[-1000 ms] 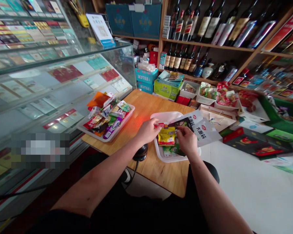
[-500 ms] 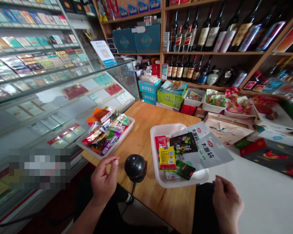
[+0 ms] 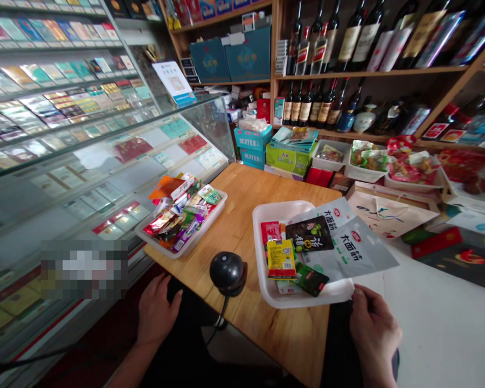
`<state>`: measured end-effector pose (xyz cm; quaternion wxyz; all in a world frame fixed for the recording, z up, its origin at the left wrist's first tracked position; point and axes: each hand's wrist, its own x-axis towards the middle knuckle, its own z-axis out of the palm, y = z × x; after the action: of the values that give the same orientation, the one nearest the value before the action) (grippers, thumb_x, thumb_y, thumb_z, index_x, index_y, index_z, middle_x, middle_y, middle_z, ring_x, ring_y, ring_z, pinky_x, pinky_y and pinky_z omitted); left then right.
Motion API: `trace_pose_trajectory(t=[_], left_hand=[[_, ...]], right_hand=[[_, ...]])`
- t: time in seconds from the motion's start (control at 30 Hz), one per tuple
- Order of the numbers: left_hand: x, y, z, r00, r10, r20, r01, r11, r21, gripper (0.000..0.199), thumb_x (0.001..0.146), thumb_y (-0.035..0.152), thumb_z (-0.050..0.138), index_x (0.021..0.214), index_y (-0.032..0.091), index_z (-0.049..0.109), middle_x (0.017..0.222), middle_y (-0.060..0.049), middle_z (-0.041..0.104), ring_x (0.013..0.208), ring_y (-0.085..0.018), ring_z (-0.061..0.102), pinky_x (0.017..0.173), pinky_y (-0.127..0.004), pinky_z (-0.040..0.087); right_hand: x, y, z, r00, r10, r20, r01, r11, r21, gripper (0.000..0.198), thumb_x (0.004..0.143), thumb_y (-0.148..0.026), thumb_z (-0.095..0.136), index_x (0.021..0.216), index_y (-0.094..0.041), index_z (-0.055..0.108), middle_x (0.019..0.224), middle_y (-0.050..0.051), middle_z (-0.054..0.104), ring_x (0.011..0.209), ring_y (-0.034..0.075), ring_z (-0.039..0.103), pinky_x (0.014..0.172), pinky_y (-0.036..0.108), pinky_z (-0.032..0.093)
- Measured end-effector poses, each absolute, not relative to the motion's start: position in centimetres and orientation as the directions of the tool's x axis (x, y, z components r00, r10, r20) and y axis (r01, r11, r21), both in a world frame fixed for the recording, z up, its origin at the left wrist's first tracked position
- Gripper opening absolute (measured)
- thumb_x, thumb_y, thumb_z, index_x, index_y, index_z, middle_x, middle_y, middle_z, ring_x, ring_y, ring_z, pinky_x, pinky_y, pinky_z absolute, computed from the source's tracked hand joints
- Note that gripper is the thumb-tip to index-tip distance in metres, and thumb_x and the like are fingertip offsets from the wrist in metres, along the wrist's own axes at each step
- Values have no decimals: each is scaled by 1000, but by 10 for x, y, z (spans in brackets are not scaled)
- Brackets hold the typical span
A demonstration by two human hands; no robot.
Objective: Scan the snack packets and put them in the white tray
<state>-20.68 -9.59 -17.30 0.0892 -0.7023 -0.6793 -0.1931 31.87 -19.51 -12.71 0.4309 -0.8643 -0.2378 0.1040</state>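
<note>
A white plastic tray [image 3: 267,291] holds flat snack packets, among them a yellow packet [image 3: 281,258], a black packet [image 3: 310,234] and a dark green packet [image 3: 312,279]. Large silver-grey snack bags [image 3: 358,250] stick out past its right side. My right hand [image 3: 375,326] has its fingers curled, thumb and forefinger closed at the tray's near right corner. My left hand [image 3: 158,307] hangs low by the table's near left edge, holding nothing, thumb apart from the fingers. Between the hands, a black scanner-like device [image 3: 226,269] stands on the wooden table [image 3: 246,188], its cable running down.
A second white tray [image 3: 222,207], heaped with small colourful packets, sits at the table's left. Beyond it runs a glass display case [image 3: 210,126]. Wine bottles [image 3: 351,40] line the rear shelves. Boxes [image 3: 289,156] and snack trays [image 3: 366,170] stand behind the table.
My left hand has dropped down and left, its pinched fingers loosening. My right hand has come up against the tray's corner. The view has shifted slightly.
</note>
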Motion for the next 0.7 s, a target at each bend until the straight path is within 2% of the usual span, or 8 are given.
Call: trace_pose_trajectory(t=[0.13,0.23,0.33,0.53,0.7], left_hand=[[-221,-84,-177,-142,928,344,978,78,193,64,92,56,45,132,7,55,136,-23,57,130,-37,52,115,-49,39],[-233,-75,-178,-261,936,236,943,194,270,72,89,63,47,134,7,56,135,-22,59,127,-38,55,110,-50,42],[-238,-73,-178,-292,940,176,925,231,302,74,90,66,48,136,8,57,136,-20,59,127,-37,55,110,-49,43],[-226,-86,-172,-327,910,253,930,262,259,61,94,60,51,134,14,58,136,-15,59,125,-33,56,104,-44,47],[-226,-93,-169,-335,903,269,923,258,285,57,94,56,56,136,17,56,139,-13,57,128,-31,53,105,-43,47]], right_hand=[[317,-197,-127,867,497,29,326,-523,-788,35,85,-51,59,106,-28,76,92,2,75,94,29,69,81,38,47],[316,-199,-127,864,500,62,359,-523,-773,36,85,-50,58,106,-27,76,95,4,76,93,29,70,80,38,47],[317,-202,-129,861,502,80,388,-548,-741,35,86,-50,58,106,-28,77,97,4,76,96,30,70,84,39,48],[317,-202,-130,855,515,56,414,-614,-672,38,88,-50,56,111,-28,76,108,6,75,106,34,68,92,43,49],[315,-205,-125,845,534,43,432,-633,-643,38,89,-51,54,112,-28,75,111,5,74,111,35,68,99,44,49]])
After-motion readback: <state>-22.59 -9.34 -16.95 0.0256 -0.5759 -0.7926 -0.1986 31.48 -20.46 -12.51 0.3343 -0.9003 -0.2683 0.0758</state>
